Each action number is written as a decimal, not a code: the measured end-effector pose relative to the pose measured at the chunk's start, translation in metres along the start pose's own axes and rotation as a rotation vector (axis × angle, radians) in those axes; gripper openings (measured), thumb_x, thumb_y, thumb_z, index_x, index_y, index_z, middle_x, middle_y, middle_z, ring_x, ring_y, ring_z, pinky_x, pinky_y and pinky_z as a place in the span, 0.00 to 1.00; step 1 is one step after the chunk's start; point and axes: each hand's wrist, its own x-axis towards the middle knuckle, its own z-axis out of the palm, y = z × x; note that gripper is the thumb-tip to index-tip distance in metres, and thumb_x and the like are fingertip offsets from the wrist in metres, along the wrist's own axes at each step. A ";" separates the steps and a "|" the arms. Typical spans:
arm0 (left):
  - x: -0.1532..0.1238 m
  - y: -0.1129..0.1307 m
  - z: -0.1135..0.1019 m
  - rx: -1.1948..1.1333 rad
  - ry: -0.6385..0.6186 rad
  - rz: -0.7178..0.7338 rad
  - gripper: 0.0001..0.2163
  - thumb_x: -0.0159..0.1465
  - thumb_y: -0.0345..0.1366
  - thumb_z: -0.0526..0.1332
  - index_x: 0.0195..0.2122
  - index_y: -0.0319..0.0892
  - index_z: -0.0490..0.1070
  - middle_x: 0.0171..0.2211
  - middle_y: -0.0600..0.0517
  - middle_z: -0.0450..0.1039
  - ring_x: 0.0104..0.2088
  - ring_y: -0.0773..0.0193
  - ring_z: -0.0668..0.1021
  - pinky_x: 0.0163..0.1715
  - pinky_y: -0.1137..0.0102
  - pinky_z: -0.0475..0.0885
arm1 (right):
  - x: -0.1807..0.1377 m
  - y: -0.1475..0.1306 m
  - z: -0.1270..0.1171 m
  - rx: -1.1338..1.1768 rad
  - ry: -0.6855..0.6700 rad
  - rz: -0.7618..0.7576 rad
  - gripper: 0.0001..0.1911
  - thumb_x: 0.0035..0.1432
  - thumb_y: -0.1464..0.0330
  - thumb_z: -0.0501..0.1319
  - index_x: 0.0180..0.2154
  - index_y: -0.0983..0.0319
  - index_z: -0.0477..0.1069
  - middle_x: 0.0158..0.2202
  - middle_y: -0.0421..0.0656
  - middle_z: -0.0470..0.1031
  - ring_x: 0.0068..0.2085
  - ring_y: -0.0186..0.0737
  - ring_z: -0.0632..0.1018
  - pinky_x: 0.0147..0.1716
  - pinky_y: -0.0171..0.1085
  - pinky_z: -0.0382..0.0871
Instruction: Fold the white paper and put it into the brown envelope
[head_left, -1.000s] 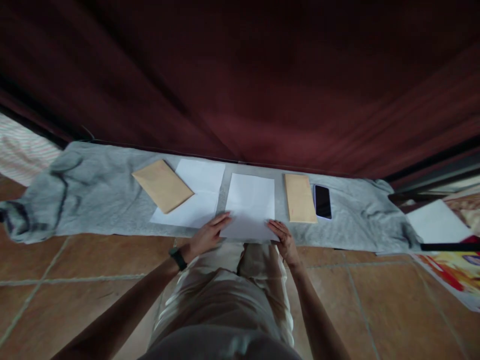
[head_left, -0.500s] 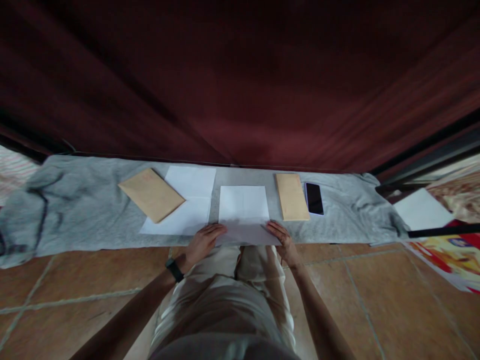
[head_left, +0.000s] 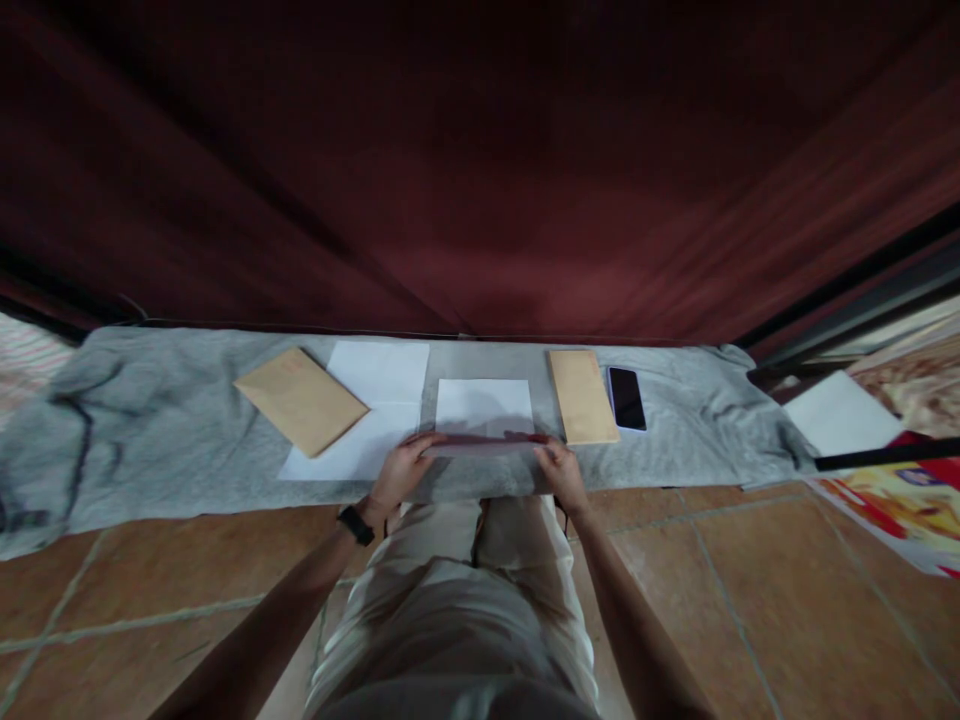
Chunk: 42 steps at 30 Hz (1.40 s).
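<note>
- The whole view is closed off at the far side by a dark red surface (head_left: 487, 200), in front of which a long strip is covered by a grey cloth (head_left: 187, 420).
- On the left, a creased white sheet (head_left: 397, 375) is laid flat and is partly covered by an envelope.
- The centre sheet (head_left: 484, 405) is placed on the cloth in front of the person, between the creased sheet and the right-hand envelope. Its near part, laid nearly flat a second ago, is now raised and turned away from the person. Only the far part is left lying flat, shaded along the bend, and grey cloth is exposed where the near edge was spread. By this, a fold appears to be started but not yet pressed down.
- The left brown envelope (head_left: 301, 400) is set at a slant; the right brown envelope (head_left: 583, 397) is stood apart from the paper. Neither is touched.
- The raised edge is held at its two ends, by the left hand (head_left: 406, 468) and the right hand (head_left: 562, 474), with thumb and fingers seemingly pinched together on the paper.
- A phone (head_left: 627, 398) is placed just beside the right envelope.
</note>
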 end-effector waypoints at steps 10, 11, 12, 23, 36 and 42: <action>0.022 0.000 0.012 -0.086 0.147 -0.254 0.11 0.63 0.42 0.62 0.43 0.44 0.78 0.32 0.53 0.81 0.33 0.61 0.80 0.36 0.69 0.73 | 0.025 -0.004 0.018 -0.115 0.096 0.087 0.19 0.68 0.57 0.55 0.50 0.61 0.75 0.32 0.43 0.79 0.33 0.43 0.79 0.34 0.37 0.72; 0.023 0.000 0.013 -0.091 0.156 -0.266 0.13 0.63 0.41 0.62 0.46 0.43 0.77 0.32 0.53 0.80 0.33 0.61 0.80 0.36 0.69 0.73 | 0.026 -0.004 0.020 -0.127 0.102 0.091 0.19 0.69 0.58 0.54 0.53 0.61 0.74 0.32 0.43 0.79 0.32 0.42 0.78 0.34 0.37 0.72; 0.024 0.001 0.014 -0.091 0.164 -0.274 0.15 0.63 0.41 0.62 0.49 0.43 0.76 0.32 0.53 0.80 0.32 0.61 0.80 0.36 0.69 0.73 | 0.028 -0.004 0.022 -0.143 0.106 0.097 0.20 0.69 0.59 0.54 0.56 0.61 0.72 0.32 0.43 0.79 0.32 0.42 0.78 0.34 0.37 0.72; 0.034 0.016 0.017 0.127 0.155 -0.338 0.25 0.66 0.38 0.61 0.64 0.43 0.66 0.32 0.54 0.78 0.31 0.62 0.79 0.33 0.70 0.72 | 0.035 -0.010 0.044 -0.488 0.177 0.048 0.26 0.70 0.66 0.49 0.66 0.66 0.62 0.57 0.57 0.75 0.50 0.50 0.80 0.52 0.45 0.71; 0.039 0.030 0.020 0.372 0.044 -0.392 0.20 0.67 0.34 0.58 0.61 0.44 0.71 0.40 0.48 0.82 0.40 0.57 0.82 0.43 0.67 0.76 | 0.047 -0.025 0.058 -0.456 0.140 -0.074 0.24 0.72 0.68 0.48 0.65 0.66 0.65 0.66 0.57 0.64 0.66 0.50 0.66 0.63 0.49 0.64; 0.040 0.030 0.019 0.379 0.010 -0.398 0.21 0.68 0.33 0.58 0.62 0.42 0.71 0.41 0.46 0.82 0.42 0.55 0.83 0.45 0.64 0.76 | 0.069 -0.048 0.098 -0.482 -0.024 -0.192 0.25 0.75 0.65 0.47 0.68 0.66 0.62 0.71 0.52 0.60 0.71 0.47 0.61 0.69 0.47 0.57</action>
